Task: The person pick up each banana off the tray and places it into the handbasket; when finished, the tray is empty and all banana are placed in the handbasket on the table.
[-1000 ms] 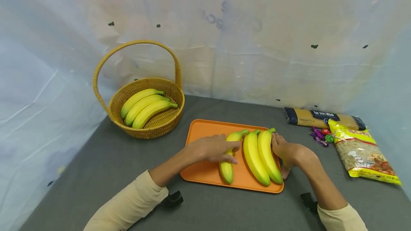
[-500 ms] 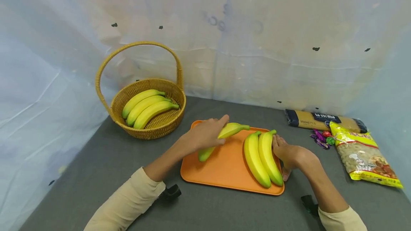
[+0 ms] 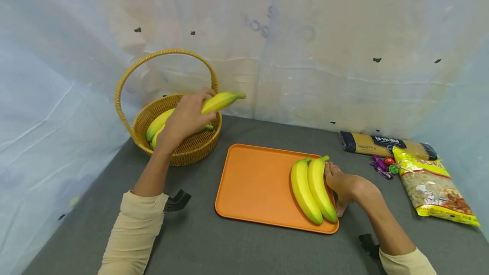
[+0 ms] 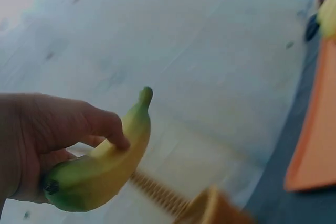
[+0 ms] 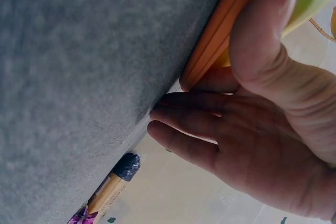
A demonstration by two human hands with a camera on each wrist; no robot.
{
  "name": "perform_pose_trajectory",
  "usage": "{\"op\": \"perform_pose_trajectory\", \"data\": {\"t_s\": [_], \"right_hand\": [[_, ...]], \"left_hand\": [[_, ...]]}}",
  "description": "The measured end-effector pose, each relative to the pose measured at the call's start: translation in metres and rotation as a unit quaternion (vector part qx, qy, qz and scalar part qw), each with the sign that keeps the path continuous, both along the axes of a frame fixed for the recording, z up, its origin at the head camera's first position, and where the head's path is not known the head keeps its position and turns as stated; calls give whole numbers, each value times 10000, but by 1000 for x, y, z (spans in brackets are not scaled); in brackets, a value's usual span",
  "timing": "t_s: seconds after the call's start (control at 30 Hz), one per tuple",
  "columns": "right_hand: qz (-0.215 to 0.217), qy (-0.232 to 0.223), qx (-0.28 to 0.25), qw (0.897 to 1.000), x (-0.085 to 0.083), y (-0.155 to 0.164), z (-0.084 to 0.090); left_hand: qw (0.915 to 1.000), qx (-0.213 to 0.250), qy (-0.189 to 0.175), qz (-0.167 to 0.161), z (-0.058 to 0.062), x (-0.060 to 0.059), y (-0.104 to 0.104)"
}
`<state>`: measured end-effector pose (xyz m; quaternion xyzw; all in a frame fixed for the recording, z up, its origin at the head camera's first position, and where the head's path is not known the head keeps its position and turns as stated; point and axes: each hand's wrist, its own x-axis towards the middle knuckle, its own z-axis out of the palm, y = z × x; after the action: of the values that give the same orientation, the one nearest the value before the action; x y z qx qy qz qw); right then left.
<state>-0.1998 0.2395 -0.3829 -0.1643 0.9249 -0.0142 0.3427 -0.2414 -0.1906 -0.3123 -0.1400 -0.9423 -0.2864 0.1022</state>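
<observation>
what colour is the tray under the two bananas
Orange; the tray shows best in the head view.

A dark grey table [image 3: 248, 249] fills the lower frame. On it: a wicker basket [image 3: 191, 147] at upper left, an orange tray [image 3: 252, 181] at centre, and at right a spaghetti packet [image 3: 386, 142], wrapped sweets [image 3: 382, 164] and a yellow bag [image 3: 431, 183]
</observation>
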Motion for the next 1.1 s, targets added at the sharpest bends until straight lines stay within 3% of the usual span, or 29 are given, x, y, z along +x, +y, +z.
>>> {"op": "perform_pose_trajectory", "data": {"t_s": [0.2, 0.43, 0.57, 0.83, 0.97, 1.1], "right_hand": [[-85, -14, 21, 10000, 2, 1, 2], [-74, 42, -26, 10000, 0, 5, 4], [-17, 61, -50, 10000, 0, 5, 2], [-70, 31, -66, 9999, 1, 7, 0], [-85, 39, -59, 9999, 2, 10, 2], [-84, 17, -88, 9999, 2, 10, 2]], "left_hand": [[9957, 304, -138, 865, 4, -7, -49], [9892, 84, -5, 1465, -10, -22, -71], [9863, -12, 89, 1649, -27, -31, -83], [9804, 91, 509, 1902, -59, -37, -101], [9786, -141, 387, 2016, -68, -40, -102], [9786, -283, 224, 2025, -68, -39, -100]]}}
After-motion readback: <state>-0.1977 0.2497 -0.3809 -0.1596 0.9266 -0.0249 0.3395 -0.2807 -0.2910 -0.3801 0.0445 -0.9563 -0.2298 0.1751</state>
